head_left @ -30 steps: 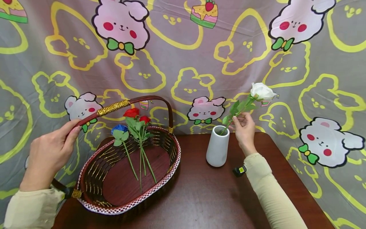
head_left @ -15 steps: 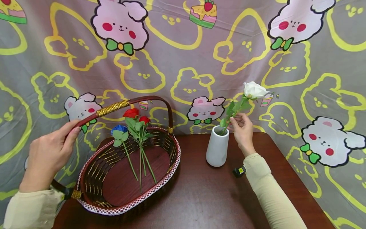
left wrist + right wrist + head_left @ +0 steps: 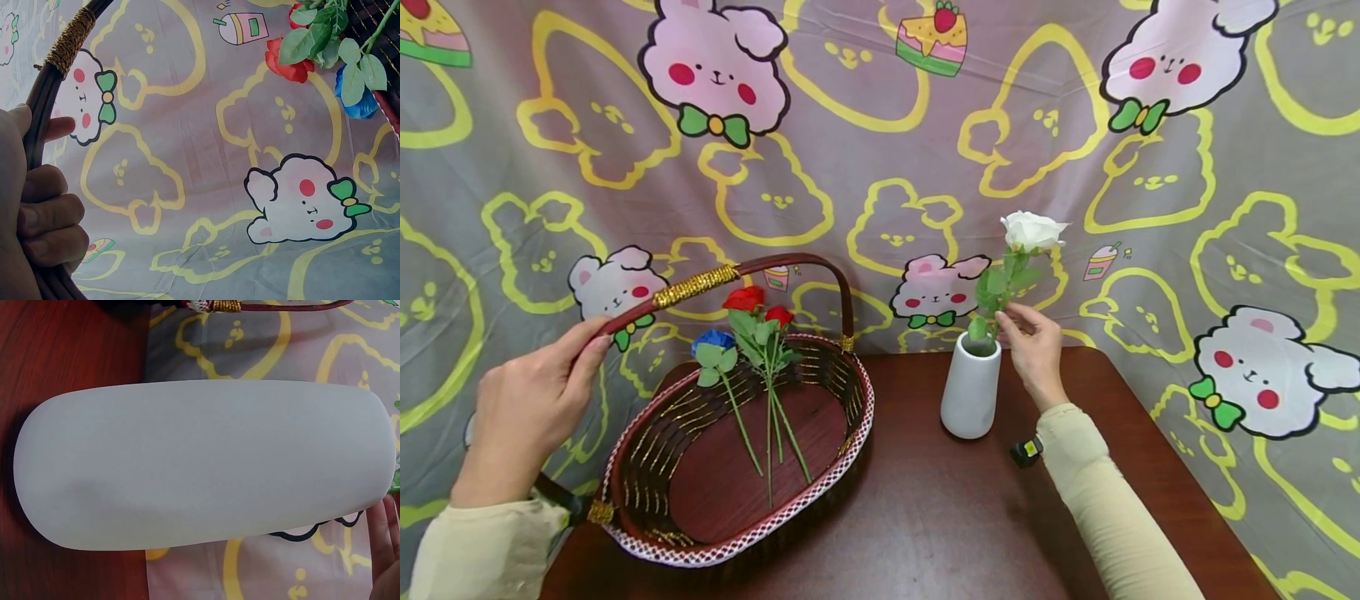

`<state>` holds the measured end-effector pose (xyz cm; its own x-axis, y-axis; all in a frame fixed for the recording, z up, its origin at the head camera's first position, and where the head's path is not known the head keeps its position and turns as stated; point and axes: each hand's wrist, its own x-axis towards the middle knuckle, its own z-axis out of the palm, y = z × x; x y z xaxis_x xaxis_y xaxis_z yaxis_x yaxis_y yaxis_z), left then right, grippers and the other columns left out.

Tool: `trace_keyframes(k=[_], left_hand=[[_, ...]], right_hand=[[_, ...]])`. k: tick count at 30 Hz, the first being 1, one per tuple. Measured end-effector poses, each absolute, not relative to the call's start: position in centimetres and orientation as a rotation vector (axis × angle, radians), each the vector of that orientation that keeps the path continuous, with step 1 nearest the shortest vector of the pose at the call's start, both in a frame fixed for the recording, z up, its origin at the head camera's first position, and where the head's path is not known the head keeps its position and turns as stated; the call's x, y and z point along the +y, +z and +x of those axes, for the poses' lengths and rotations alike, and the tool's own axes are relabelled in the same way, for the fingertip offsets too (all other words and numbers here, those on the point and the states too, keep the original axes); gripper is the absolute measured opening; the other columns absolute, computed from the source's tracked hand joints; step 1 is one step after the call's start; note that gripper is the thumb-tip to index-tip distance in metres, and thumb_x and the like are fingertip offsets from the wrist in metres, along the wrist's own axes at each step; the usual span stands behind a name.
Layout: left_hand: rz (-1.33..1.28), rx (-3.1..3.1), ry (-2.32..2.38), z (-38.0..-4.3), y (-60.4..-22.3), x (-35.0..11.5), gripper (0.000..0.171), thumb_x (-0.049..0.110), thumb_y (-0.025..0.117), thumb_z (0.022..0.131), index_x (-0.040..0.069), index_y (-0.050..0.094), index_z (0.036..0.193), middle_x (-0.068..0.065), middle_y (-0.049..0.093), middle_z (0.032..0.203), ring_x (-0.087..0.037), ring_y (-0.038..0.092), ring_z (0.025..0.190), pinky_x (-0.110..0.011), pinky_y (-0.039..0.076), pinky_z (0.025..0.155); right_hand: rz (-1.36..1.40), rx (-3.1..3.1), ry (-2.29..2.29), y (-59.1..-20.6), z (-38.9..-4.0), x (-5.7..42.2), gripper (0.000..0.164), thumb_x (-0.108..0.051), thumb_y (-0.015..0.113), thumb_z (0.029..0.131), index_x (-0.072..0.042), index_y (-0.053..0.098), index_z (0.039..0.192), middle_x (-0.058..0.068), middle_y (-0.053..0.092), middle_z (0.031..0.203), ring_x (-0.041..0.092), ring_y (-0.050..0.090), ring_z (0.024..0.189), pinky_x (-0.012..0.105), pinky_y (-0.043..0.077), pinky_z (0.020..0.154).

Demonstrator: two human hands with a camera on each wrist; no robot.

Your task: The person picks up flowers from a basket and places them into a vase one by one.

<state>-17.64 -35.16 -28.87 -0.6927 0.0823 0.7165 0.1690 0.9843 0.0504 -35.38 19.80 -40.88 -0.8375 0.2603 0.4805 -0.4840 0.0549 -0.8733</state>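
One white fabric rose point(image 3: 1032, 231) stands nearly upright in the matte white vase point(image 3: 971, 390), its stem pinched just above the vase's mouth by the right hand point(image 3: 1033, 351), while the left hand point(image 3: 531, 400) grips the basket handle point(image 3: 700, 283) well left of the vase.

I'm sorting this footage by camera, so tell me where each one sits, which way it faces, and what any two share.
Head: on the head, looking forward and down at the table; both hands and sleeves show.
Left wrist: beside the left hand, which grips the basket handle; faces the backdrop.
Right wrist: low, close against the white vase; only fingertips show.
Shared: head and right wrist both show the vase; head and left wrist the handle and red rose.
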Motion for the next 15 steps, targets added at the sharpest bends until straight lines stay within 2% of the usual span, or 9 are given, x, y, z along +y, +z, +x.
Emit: trace_keyframes(k=[3, 10, 15], left_hand=[[-0.179, -2.333, -0.146, -17.7, -28.8, -35.1, 0.029, 0.027, 0.057, 0.107, 0.012, 0.066, 0.130, -0.020, 0.066, 0.070, -0.030, 0.048, 0.047, -0.041, 0.028, 0.046], [-0.159, -2.344, -0.150, -17.6, -28.8, -35.0, 0.030, 0.028, 0.057, 0.107, 0.012, 0.065, 0.131, -0.021, 0.067, 0.072, -0.030, 0.048, 0.048, -0.041, 0.028, 0.047], [-0.142, -2.364, -0.148, -17.5, -28.8, -35.0, 0.031, 0.028, 0.057, 0.107, 0.011, 0.065, 0.132, -0.016, 0.063, 0.065, -0.025, 0.044, 0.047, -0.038, 0.026, 0.049]], right_hand=[[0.221, -1.837, 1.809, -40.8, -35.3, 19.7, 0.027, -0.003, 0.074, 0.095, 0.013, 0.071, 0.117, -0.002, 0.071, 0.087, 0.003, 0.069, 0.070, 0.019, 0.058, 0.064], [0.265, -1.970, 1.643, -39.0, -33.4, 19.1, 0.024, 0.003, 0.070, 0.096, 0.015, 0.069, 0.116, 0.030, 0.069, 0.098, 0.010, 0.068, 0.075, 0.023, 0.059, 0.068], [0.291, -2.051, 1.582, -38.2, -32.6, 19.1, 0.026, 0.001, 0.069, 0.097, 0.013, 0.068, 0.120, 0.032, 0.069, 0.103, 0.015, 0.069, 0.081, 0.030, 0.061, 0.073]])
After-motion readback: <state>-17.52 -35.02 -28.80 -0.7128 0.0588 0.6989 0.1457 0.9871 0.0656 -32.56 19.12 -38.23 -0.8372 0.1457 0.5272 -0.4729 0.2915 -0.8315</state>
